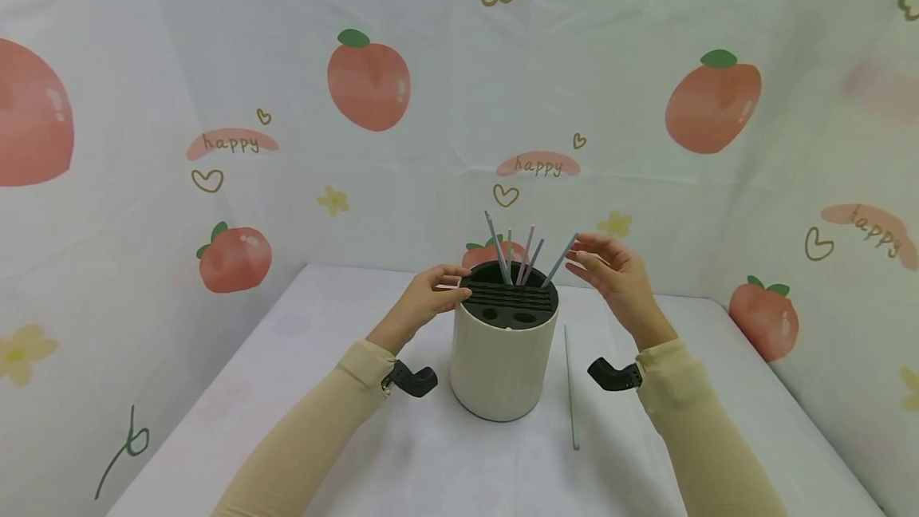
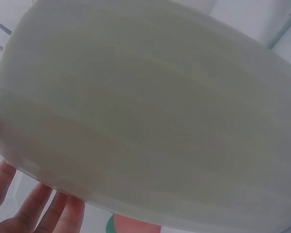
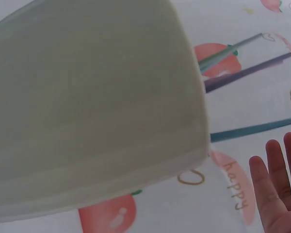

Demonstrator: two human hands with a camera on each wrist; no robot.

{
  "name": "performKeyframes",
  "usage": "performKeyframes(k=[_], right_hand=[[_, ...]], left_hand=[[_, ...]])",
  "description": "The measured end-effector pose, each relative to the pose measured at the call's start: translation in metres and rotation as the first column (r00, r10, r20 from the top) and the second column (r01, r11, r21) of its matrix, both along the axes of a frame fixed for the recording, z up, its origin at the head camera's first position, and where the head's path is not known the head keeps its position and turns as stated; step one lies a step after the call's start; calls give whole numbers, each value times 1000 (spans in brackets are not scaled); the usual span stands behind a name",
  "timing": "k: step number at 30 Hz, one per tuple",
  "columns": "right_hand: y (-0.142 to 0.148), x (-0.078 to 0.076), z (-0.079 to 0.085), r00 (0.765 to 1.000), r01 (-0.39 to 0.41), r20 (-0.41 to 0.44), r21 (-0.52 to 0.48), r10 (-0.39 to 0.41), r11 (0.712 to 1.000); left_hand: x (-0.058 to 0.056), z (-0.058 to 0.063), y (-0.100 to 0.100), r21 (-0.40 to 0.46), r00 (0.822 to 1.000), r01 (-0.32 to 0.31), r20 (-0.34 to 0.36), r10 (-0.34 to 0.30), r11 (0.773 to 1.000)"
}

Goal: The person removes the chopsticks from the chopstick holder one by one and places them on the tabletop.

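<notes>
A cream pen holder (image 1: 502, 369) with a black slotted top insert (image 1: 510, 305) stands upright on the table. Several thin coloured straw-like sticks (image 1: 530, 254) lean in its rear compartment. My left hand (image 1: 425, 301) rests its extended fingers against the holder's left rim; those fingers (image 2: 26, 208) lie along its side in the left wrist view. On the other side, my right hand (image 1: 612, 266) is beside the top of a tilted blue stick (image 1: 560, 260). Straight, spread fingers (image 3: 276, 170) show near that stick in the right wrist view; any contact is unclear.
A pale green stick (image 1: 570, 389) lies on the white table (image 1: 402, 453), just right of the holder. Behind and at both sides hangs a white cloth (image 1: 431, 174) printed with peaches, hearts and flowers. Black wrist cameras (image 1: 613, 375) jut inward from both sleeves.
</notes>
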State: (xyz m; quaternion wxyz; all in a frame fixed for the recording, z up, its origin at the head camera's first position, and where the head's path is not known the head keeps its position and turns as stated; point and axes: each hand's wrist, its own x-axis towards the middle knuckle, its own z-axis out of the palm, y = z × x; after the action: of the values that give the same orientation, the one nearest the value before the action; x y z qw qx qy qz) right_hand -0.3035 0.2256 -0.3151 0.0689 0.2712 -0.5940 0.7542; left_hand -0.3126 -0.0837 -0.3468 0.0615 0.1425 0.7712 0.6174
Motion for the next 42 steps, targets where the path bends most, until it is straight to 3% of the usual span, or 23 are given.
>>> performKeyframes(k=[16,27,31,35,38,42], right_hand=[[-18,-3,-17,999,34,38,107,-38,994],[-18,-6,-11,996,86,24,165,-91,983],[-18,-6,3,994,112,-16,180,-111,977],[-17,-4,27,989,138,-79,139,-128,981],[-15,-2,50,983,140,-128,61,-131,988],[-9,2,83,979,97,-165,-124,-116,988]], left_hand=[[-1,-2,0,1,1000,-4,-13,4,1000],[1,0,0,-2,1000,-1,-10,1,1000],[1,0,0,-2,1000,-3,-7,3,1000],[0,-1,1,1,1000,3,-5,-3,1000],[0,0,1,-3,1000,0,-6,0,1000],[1,0,0,-8,1000,-3,-11,2,1000]])
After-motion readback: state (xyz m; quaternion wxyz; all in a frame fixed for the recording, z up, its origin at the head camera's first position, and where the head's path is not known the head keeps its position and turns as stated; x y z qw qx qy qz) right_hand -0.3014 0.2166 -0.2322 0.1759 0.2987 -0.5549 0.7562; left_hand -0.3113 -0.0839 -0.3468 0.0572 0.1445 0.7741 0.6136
